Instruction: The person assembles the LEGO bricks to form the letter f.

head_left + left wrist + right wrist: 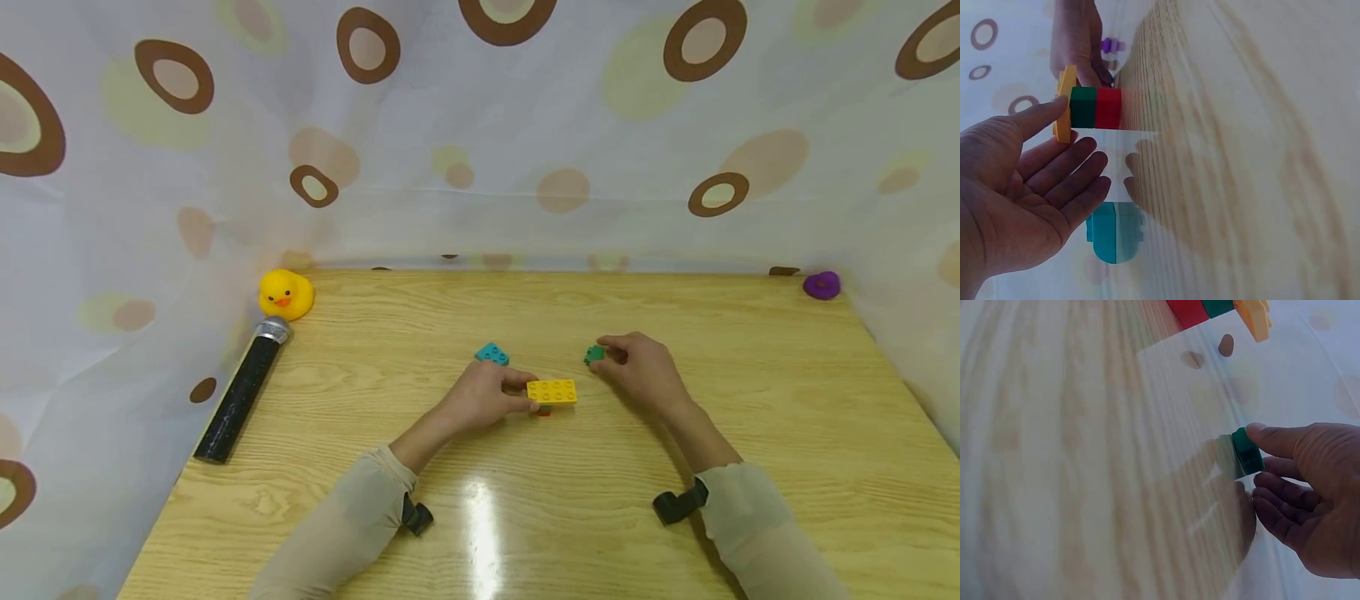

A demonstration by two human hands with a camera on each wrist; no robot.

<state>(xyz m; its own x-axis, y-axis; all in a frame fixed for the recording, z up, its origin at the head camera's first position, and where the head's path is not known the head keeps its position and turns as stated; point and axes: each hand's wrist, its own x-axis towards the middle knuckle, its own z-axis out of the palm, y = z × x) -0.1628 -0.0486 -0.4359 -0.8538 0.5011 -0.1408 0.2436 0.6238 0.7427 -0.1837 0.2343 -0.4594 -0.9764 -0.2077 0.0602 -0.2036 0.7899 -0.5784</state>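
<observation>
My left hand [483,396] pinches a yellow toy building brick [551,392] at its left end, between thumb and index finger. In the left wrist view, that brick caps a stack, with a green brick [1083,107] under it and a red brick [1108,108] at the bottom, on the table. To the right, my right hand [647,372] pinches a small green brick [1247,452] between thumb and index finger, low at the tabletop. A blue brick [492,353] with studs lies just behind my left hand, its near edge partly covered by it.
On the wooden table [750,375], a black microphone [243,392] lies along the left edge, with a yellow rubber duck [287,295] behind it. A small purple toy [822,285] sits in the far right corner. Patterned curtains [495,150] enclose the back and sides.
</observation>
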